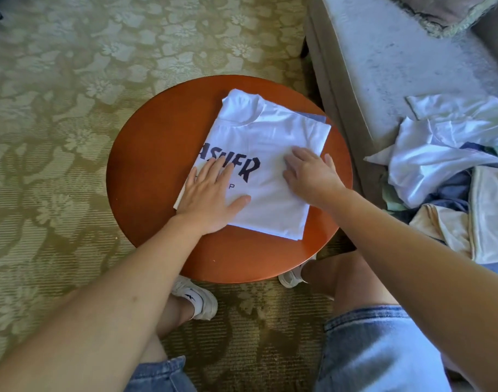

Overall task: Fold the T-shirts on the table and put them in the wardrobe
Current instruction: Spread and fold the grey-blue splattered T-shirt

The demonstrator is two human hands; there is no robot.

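Already folded into a rectangle, the white shirt (273, 131) lies on the round table (154, 154), its long axis running away from the person and leaning slightly right, collar at the far end. The left hand (211, 193) presses flat on its near-left part over the dark print. The right hand (310, 176) presses flat on the right side, fingers straight, pointing away.
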